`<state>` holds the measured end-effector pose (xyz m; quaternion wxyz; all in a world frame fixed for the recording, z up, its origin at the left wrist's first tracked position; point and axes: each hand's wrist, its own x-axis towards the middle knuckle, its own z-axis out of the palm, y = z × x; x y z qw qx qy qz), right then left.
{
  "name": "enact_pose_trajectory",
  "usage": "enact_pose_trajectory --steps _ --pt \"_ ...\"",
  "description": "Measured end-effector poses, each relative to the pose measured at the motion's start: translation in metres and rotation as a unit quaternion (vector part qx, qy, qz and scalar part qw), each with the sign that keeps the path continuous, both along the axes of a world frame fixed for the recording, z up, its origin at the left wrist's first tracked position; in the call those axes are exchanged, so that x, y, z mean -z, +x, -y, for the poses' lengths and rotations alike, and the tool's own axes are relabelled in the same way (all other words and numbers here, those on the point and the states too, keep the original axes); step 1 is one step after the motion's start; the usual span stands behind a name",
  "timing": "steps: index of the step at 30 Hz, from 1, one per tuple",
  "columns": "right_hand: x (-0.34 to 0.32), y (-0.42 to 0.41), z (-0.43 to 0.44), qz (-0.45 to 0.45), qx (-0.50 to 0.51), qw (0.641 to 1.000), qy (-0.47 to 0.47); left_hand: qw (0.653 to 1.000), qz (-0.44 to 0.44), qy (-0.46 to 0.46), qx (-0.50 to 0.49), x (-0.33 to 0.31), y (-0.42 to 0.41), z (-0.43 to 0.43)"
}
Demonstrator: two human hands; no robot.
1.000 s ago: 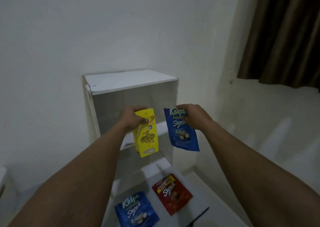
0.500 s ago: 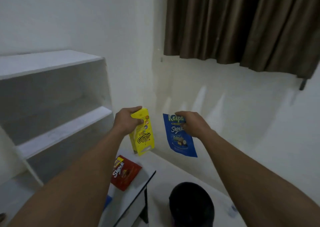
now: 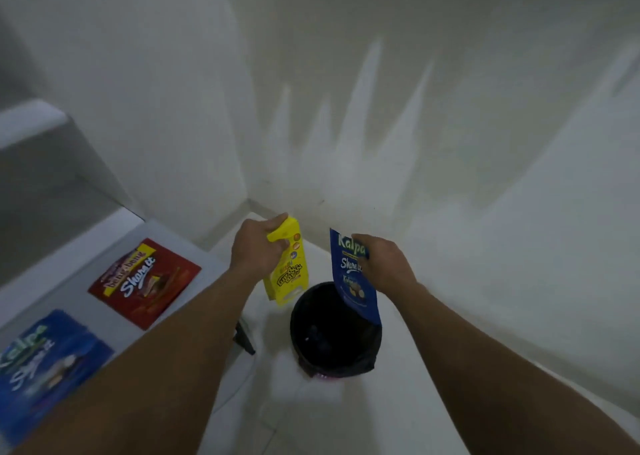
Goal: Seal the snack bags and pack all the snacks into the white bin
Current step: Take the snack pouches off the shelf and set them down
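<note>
Left hand (image 3: 258, 252) grips the top of a yellow snack pack (image 3: 287, 276), which hangs just left of the bin (image 3: 294, 317). Right hand (image 3: 384, 264) pinches a blue Kalpa pouch (image 3: 349, 281) by its top, over the bin's mouth. Best to centre the yellow pack before letting go. Fingers cover both top edges, so the packs are possibly unsealed. A black liner (image 3: 332, 336) masks the bin's colour.

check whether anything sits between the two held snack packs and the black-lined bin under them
Nothing visible does. The blue bag in the right hand hangs over the open black-lined bin; the yellow pack in the left hand hangs beside its rim.
</note>
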<state>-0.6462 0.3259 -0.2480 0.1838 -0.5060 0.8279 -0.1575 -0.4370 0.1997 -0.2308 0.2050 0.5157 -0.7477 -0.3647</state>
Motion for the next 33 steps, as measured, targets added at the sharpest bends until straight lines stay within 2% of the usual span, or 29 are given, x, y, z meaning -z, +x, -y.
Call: enact_pose_trajectory --steps 12,16,20,23,27,33 --pt "0.262 -0.068 0.021 0.063 0.030 0.996 0.054 0.995 0.063 0.071 -0.025 0.283 -0.081 0.006" --pt "0.323 -0.075 0.025 0.082 0.041 0.992 0.085 0.988 0.123 0.084 -0.033 0.345 -0.099 0.002" --pt "0.356 -0.082 0.023 0.078 0.016 0.990 0.119 0.985 0.131 0.110 -0.027 0.389 -0.111 -0.002" --pt "0.363 -0.086 0.020 0.053 -0.021 0.988 0.140 0.979 0.128 0.155 -0.021 0.395 -0.112 -0.013" --pt "0.332 -0.088 0.027 0.022 -0.054 0.986 0.157 0.977 0.142 0.162 -0.009 0.358 -0.104 -0.019" --pt "0.212 -0.077 0.072 -0.057 -0.155 0.971 0.175 0.972 0.217 0.059 0.063 0.235 -0.067 0.009"
